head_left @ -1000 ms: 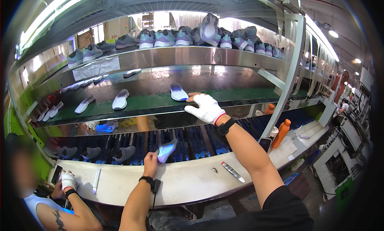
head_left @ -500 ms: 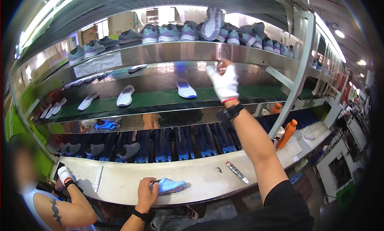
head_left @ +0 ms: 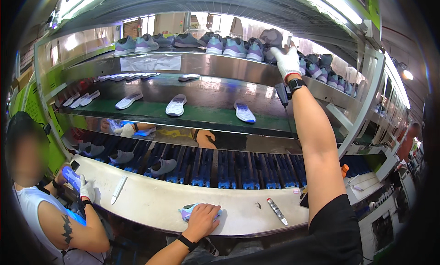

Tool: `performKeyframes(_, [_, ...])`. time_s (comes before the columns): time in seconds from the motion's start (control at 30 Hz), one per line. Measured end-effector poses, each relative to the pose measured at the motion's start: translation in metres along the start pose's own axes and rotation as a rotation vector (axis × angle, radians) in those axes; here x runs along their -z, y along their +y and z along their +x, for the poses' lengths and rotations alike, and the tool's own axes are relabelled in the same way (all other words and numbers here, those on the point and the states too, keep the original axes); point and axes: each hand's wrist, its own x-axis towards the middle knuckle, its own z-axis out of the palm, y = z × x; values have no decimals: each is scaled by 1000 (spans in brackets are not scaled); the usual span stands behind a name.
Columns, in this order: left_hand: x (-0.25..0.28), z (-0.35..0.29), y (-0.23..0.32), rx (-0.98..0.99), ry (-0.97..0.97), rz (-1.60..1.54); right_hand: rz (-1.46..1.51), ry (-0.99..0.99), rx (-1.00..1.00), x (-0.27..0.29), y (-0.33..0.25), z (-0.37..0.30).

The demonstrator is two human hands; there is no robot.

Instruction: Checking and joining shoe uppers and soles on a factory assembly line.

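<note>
presently: blue-purple shoe, toward the near edge of the pale bench, beneath the bare left hand — with fingers partly closed over the top. gloved right hand, up at the far shelf, with thumb spread wide; impossible to say whether gripping anything. possible faults: a skid off the near edge, from lopsided pressure; a spill of crowded shoes at right, from a careless knock.

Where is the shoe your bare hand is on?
In the head view, the shoe is near the bottom middle, on the white table, under your left hand, with a thin red-ended tool off to its right.
</note>
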Motion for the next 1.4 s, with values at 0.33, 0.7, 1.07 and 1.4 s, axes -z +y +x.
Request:
performKeyframes(0.33, [-3,-2,-7,-7,-38,28,-484,-732,317,34,-41,-186])
performKeyframes(0.7, [5,6,36,-100,350,-612,-319,-507,278,75,-23,-255])
performKeyframes(1.07, [4,-41,37,136,406,-672,676,-474,-744,205,-94,-499])
performKeyframes(1.4, [33,-35,51,105,263,-551,608,-615,-410,164,-121,-568])
